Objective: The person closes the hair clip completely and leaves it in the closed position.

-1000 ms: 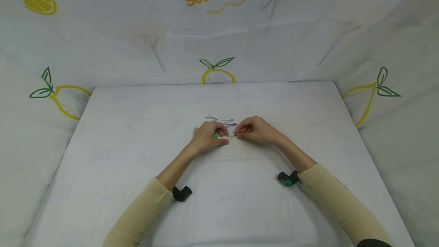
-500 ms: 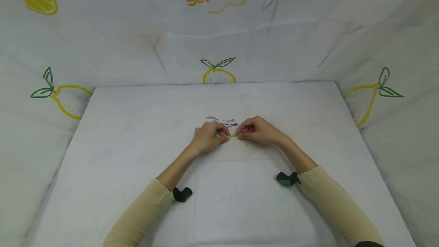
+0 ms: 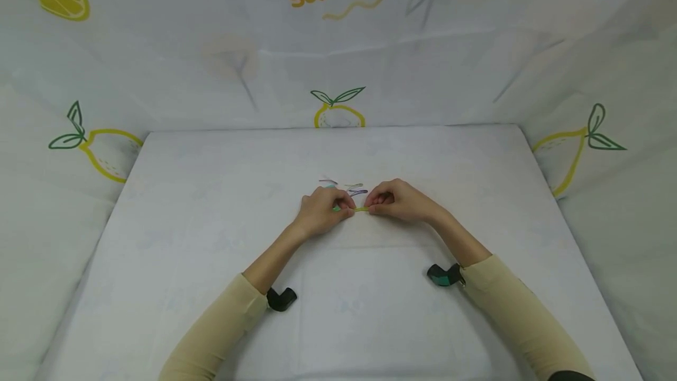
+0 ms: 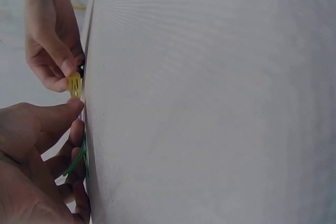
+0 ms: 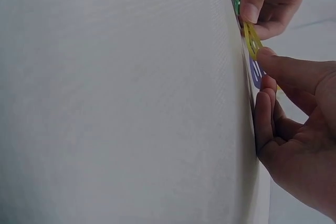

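Note:
Between the fingertips of both hands stretches a yellow snap hair clip, its slots visible in the left wrist view. My left hand pinches its left end between thumb and finger. The opposite end is pinched by my right hand, with the other fingers curled in. A green hair clip lies by the left hand's lower fingers, partly hidden by them. Just beyond the hands, a purple hair clip lies on the table, and its slotted end shows in the right wrist view.
More thin clips, a dark one and a pale one, lie on the white-covered table behind the hands. A white cloth with lemon prints hangs around the back and sides.
The yellow hair clip's two strips, spread apart a second ago, now lie together in one flat line. Both hands keep nearly the same place.

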A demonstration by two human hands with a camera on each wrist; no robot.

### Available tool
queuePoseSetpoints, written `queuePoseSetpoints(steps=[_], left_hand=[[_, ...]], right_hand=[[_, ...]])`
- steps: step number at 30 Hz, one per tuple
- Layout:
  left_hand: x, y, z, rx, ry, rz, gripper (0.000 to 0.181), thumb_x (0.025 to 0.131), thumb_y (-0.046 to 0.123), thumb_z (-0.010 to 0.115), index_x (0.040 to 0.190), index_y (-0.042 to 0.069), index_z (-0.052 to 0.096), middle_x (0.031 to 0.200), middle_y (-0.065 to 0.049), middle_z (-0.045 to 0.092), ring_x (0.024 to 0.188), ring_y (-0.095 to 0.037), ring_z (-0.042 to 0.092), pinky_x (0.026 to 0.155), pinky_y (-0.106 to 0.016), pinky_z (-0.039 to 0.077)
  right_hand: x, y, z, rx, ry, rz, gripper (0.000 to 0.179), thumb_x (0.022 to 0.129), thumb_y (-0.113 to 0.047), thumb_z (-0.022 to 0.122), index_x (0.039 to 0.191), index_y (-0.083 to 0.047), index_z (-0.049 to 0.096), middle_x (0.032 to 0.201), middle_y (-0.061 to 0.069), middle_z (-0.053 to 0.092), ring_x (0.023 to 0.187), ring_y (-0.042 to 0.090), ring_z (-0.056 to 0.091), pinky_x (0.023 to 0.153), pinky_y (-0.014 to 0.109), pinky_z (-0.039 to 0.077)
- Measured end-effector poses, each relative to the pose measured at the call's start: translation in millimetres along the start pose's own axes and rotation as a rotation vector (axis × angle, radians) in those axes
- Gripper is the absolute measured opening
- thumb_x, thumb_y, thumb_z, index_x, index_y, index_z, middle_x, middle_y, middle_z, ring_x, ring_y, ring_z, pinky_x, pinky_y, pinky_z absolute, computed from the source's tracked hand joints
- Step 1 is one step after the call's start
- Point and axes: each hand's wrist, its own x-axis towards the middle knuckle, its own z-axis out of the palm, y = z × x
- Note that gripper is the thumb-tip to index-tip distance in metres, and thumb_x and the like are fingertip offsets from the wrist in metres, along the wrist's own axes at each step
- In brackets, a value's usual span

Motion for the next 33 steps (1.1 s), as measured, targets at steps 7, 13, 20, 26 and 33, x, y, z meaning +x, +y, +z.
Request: queuePoseSetpoints(steps=[7,13,20,26,33], left_hand=[[-0.9,0.8,-1.0,-0.008,0.006,0.003,0.005,0.098,0.024,0.079,0.101,0.021,0.081,0.087,0.008,0.076,0.097,-0.013,0.071,0.095,-0.061,0.046],[-2.4,1.2,-1.2,-0.013,0.005,0.006,0.004,0.099,0.024,0.078,0.101,0.022,0.082,0.088,0.007,0.076,0.096,-0.013,0.07,0.094,-0.06,0.046],[-3.5,3.1,-1.8,-0.008,0.011,0.01,0.004,0.098,0.024,0.079,0.1,0.022,0.082,0.087,0.008,0.077,0.098,-0.014,0.071,0.094,-0.06,0.046],[-4.0,3.9,-0.3,-0.018,0.018,0.014,0.004,0.099,0.024,0.078,0.099,0.022,0.081,0.087,0.008,0.077,0.097,-0.014,0.07,0.093,-0.057,0.043],[-6.4,3.4,0.9,-0.061,0.024,0.01,0.004,0.1,0.022,0.077,0.097,0.022,0.081,0.092,0.007,0.079,0.101,-0.014,0.069,0.094,-0.053,0.039]], right_hand=[[-0.3,-2.9,-0.2,0.007,-0.001,0.014,0.009,0.1,-0.007,0.077,0.107,-0.007,0.081,0.105,0.009,0.077,0.094,0.017,0.064,0.084,0.02,0.054],[0.7,-0.6,0.7,0.019,-0.01,0.024,0.009,0.1,-0.007,0.076,0.107,-0.006,0.081,0.104,0.009,0.077,0.093,0.015,0.063,0.083,0.02,0.054],[-0.5,1.2,0.7,0.015,-0.006,0.002,0.009,0.101,-0.007,0.076,0.108,-0.004,0.08,0.105,0.011,0.077,0.093,0.015,0.063,0.084,0.02,0.053],[-2.1,1.3,0.3,0.018,0.0,-0.003,0.01,0.101,-0.007,0.076,0.109,-0.003,0.08,0.105,0.012,0.077,0.093,0.017,0.063,0.084,0.02,0.053],[-3.4,-2.3,1.8,0.02,0.0,-0.022,0.009,0.103,-0.007,0.073,0.109,-0.004,0.079,0.107,0.01,0.077,0.094,0.013,0.064,0.085,0.021,0.053]])
